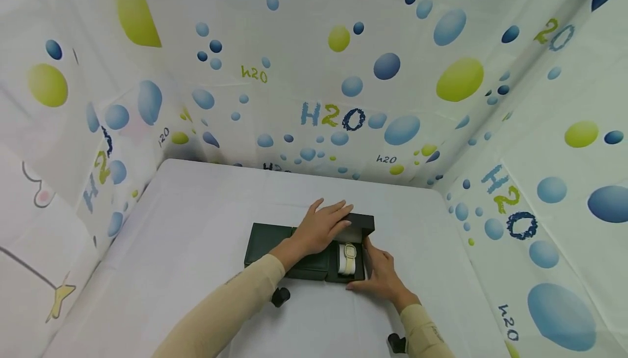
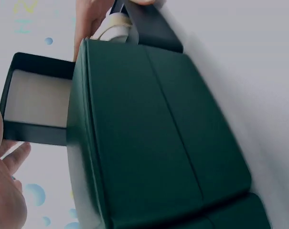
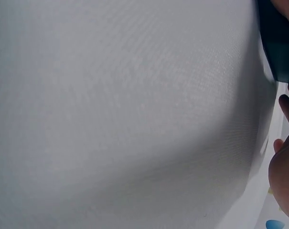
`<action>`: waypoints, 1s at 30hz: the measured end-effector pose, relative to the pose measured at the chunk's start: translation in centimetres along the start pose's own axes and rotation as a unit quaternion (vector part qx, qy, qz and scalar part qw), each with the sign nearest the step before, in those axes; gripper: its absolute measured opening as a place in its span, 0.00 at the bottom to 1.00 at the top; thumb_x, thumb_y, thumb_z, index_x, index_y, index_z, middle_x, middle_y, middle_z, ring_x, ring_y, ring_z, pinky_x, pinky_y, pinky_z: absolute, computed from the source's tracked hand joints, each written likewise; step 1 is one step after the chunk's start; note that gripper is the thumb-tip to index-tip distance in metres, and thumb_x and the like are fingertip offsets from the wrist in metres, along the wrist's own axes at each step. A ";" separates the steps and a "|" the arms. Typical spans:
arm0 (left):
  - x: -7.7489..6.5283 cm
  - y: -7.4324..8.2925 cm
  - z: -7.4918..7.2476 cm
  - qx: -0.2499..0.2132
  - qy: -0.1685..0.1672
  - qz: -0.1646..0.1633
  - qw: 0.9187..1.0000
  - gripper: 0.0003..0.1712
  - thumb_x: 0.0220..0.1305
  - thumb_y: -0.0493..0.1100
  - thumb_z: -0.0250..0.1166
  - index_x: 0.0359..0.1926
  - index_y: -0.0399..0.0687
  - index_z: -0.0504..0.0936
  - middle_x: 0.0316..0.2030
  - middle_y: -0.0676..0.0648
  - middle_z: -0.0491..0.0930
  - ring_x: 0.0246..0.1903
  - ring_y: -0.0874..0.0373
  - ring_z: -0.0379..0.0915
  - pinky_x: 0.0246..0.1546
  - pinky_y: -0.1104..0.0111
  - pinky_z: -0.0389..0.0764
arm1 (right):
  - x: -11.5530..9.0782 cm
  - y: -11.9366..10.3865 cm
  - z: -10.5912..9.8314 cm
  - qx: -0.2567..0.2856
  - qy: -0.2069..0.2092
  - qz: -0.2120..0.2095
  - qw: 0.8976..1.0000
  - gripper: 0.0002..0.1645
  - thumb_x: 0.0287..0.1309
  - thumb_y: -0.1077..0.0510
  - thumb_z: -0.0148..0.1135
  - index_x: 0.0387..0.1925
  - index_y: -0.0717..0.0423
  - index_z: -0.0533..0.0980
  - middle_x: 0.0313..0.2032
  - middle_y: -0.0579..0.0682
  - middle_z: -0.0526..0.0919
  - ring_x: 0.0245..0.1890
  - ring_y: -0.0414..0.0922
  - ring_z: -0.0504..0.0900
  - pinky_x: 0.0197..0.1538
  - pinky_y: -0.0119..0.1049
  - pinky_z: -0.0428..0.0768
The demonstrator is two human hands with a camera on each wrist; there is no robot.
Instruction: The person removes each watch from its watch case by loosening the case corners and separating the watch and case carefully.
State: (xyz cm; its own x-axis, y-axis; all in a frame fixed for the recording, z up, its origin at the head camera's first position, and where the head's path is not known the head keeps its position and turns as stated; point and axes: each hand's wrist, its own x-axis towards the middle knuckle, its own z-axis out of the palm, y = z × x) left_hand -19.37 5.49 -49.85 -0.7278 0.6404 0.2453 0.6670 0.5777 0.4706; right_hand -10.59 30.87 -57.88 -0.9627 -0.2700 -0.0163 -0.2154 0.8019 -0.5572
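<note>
- The white tabletop was spread beneath the open box.
- Two closed green boxes were lined up left of the open box, one just beside it.
- The raised lid was seen at the open box's back.
- The left grip was laid against that lid, fingers straight.
- The open box's right side was held between the right grip's thumb and fingers.
- Inside the open box, the watch was wrapped round a white cushion.

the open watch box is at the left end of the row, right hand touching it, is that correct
No, the end is wrong: the head view shows the open watch box at the right end of the row, with the right hand touching it.
</note>
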 end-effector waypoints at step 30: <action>-5.9 2.0 1.9 0.055 0.103 0.156 0.981 0.27 0.75 0.57 0.63 0.69 0.56 0.78 0.67 0.47 0.75 0.67 0.56 0.71 0.67 0.52 0.70 | -1.4 -3.7 -0.2 -0.164 0.126 -0.152 0.967 0.42 0.63 0.45 0.73 0.73 0.56 0.70 0.67 0.55 0.78 0.67 0.54 0.76 0.72 0.58 0.66</action>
State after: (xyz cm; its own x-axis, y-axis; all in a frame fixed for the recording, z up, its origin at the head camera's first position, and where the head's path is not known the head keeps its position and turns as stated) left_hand -13.50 3.82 -51.99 -0.4939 0.6857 0.5347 0.8678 0.4278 0.2529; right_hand -8.49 28.40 -55.59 -0.8475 -0.4142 0.3320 -0.4946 0.8432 -0.2105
